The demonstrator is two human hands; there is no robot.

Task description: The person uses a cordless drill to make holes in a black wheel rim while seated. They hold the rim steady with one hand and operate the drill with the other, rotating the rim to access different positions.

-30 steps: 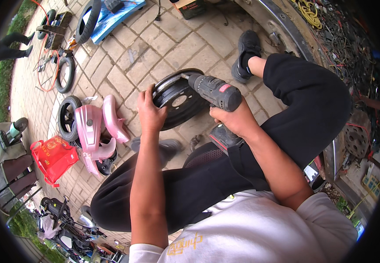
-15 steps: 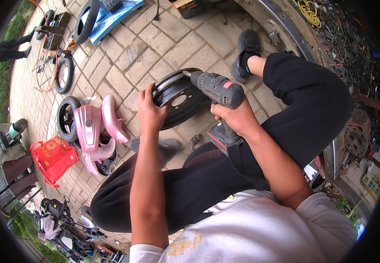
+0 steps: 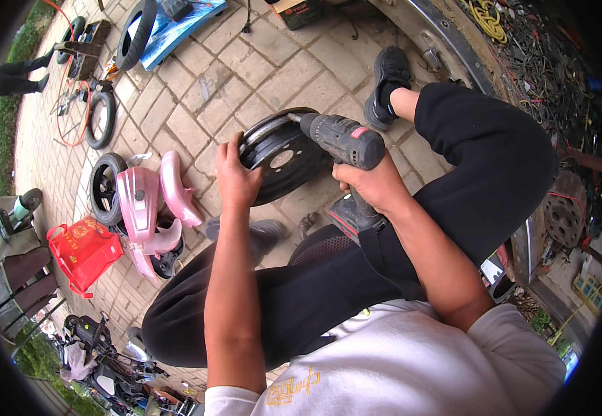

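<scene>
One black wheel (image 3: 299, 170) sits at the middle of the work, tilted above the brick paving (image 3: 221, 114) in front of the person's legs; what its underside rests on is hidden. Over the last second very little has changed: wheel, hands and tool hold almost the same places, with only a slight shift of the tool. My reading is that the work remains at one spot on the rim, and that steadiness matters more here than travel.

Take the wheel's hub as the clock's centre, twelve being the top of the view. The left hand (image 3: 238, 170) grips the edge at nine. The right hand (image 3: 381, 182) is wrapped around the handle of a dark power drill (image 3: 346, 142), whose nose reaches in from two and ends over the rim just past twelve. Whether its tip touches metal is too small to tell, as is whether it spins.

Farther out, a black shoe (image 3: 391, 83) stands at two. Between eight and nine lies a pink front panel (image 3: 136, 201), with a curved pink piece (image 3: 176, 188) beside it on the wheel's side. A red bag (image 3: 86, 249) is well away at eight, a dark carton (image 3: 301, 14) at twelve, and a coil of yellow hose (image 3: 485, 21) far off at two.
</scene>
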